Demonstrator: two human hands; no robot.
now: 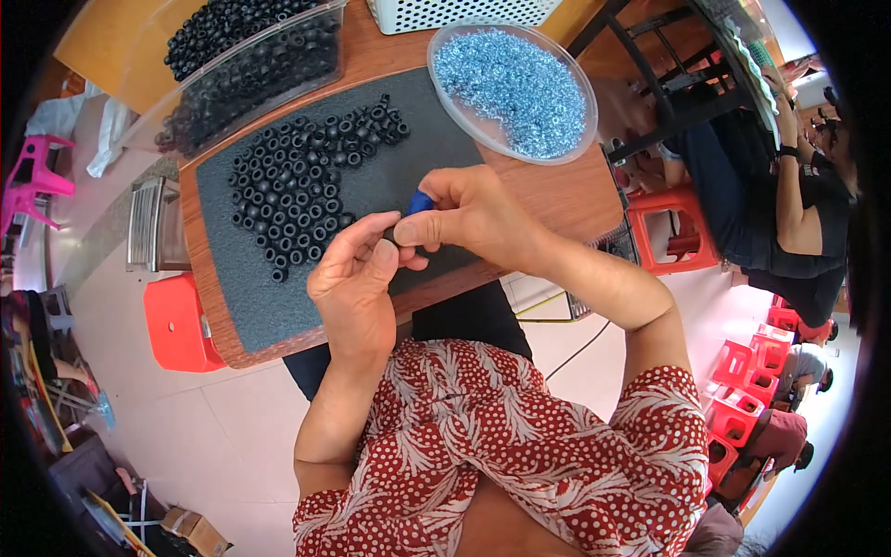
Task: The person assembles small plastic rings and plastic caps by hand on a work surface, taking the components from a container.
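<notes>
Both my hands meet above the front of a dark grey mat (427, 116). My right hand (473, 215) is closed, with its thumb and fingers round a small blue piece (420, 201), whose lower end they hide. Against it, my left hand (357, 278) pinches a small black piece (393, 234), mostly covered by the fingertips. Many black ring-shaped pieces (292, 181) lie on the mat beyond and left of my hands, most with their holes facing up. Past my right hand stands a round clear tub (592, 116) holding a heap of tiny shiny light-blue pieces (520, 84).
A clear plastic bin (339, 46) full of black pieces stands at the far left of the wooden table (566, 190). A white perforated basket (464, 13) is at the back. Red stools (181, 325) stand beside the table, and a person (770, 186) sits at the right.
</notes>
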